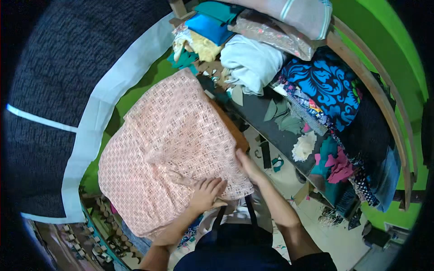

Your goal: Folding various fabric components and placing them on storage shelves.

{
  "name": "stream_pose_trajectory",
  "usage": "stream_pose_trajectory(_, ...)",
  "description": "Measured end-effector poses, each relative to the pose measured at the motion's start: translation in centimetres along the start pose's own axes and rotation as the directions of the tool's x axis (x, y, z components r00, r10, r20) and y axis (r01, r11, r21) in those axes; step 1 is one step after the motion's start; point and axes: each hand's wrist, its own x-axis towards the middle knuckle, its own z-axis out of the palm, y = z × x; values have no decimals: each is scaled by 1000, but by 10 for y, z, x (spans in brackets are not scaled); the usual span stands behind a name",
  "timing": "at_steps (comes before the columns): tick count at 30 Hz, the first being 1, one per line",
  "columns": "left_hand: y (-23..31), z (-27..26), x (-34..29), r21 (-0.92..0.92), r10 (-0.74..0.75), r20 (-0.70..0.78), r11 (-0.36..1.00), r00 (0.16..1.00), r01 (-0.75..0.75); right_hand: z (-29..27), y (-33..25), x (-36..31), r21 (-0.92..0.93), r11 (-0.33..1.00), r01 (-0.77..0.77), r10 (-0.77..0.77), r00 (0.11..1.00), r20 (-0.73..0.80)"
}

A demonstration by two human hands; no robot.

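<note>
A large piece of pale pink lace-patterned fabric (135, 149) is spread in front of me, with soft folds and a raised ridge across its middle. My left hand (208, 195) lies on its near part, fingers spread and holding nothing. At the fabric's right edge is my right hand (248, 167), touching the border from the side. Some of its fingers are hidden against the cloth, so its grip is unclear. The fabric covers most of whatever supports it; a brown wooden edge (230, 128) shows beside it.
A dark table (257, 113) on the right bears grey-green scraps (287, 122), a white cloth (253, 58) and a blue-and-black patterned fabric (323, 86). Behind it runs a wooden rail (361, 67). Spools on a rack (97, 235) stand at lower left. Scraps litter the pale floor (289, 185).
</note>
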Motion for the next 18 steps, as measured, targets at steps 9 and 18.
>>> stream_pose_trajectory(9, 22, -23, -23, 140, 37, 18, 989, 999, -39, -23, -90, 81, -95, 972, -214, 219, 975, 46)
stream_pose_trajectory(18, 60, -27, -47, 71, -236, -55, 968, 970, 239, 19, -76, 192, -658, 720, 219, -204, 974, 101)
